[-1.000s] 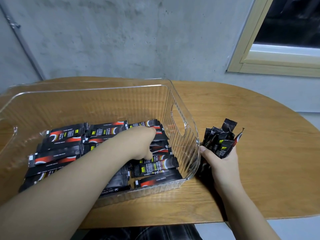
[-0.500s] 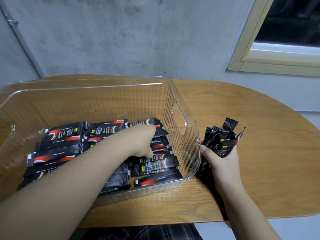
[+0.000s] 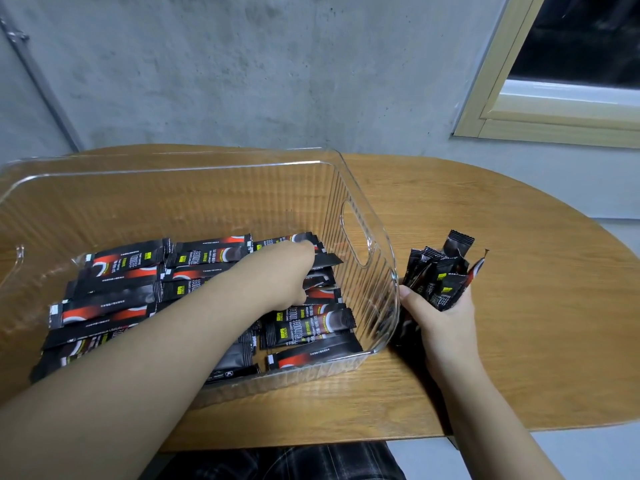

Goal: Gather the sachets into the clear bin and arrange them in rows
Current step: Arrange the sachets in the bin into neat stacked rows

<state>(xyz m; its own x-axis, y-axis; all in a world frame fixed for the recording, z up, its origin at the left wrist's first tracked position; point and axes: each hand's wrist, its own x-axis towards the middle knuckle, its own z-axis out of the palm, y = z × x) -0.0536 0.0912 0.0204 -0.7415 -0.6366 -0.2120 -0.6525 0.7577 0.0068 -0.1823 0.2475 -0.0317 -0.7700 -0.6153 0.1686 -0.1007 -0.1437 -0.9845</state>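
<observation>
A clear bin (image 3: 363,216) is seen on the wooden bench (image 3: 502,289), with the left hand (image 3: 294,275) reached down inside it near its right-hand wall. The fingers of that hand are curled downward onto the sachets (image 3: 308,323) laid flat on the bin floor; whether one of them is actually pinched cannot be told, since the fingertips are hidden behind the hand. Black sachets with red and white print are laid side by side in rows across the bin floor, to the left of the left hand, beyond it and on its near side (some overlap slightly and lie a little askew). One dark sachet (image 3: 325,260) juts out just past the left hand's knuckles, toward the bin's handle cut-out.

Outside the bin, just beside its right wall, a bundle of sachets (image 3: 441,271) is gripped upright in the right hand (image 3: 440,323), the fingers and thumb being wrapped round the lower part while the tops fan out above. The right hand is held just at the bin's near right corner.
</observation>
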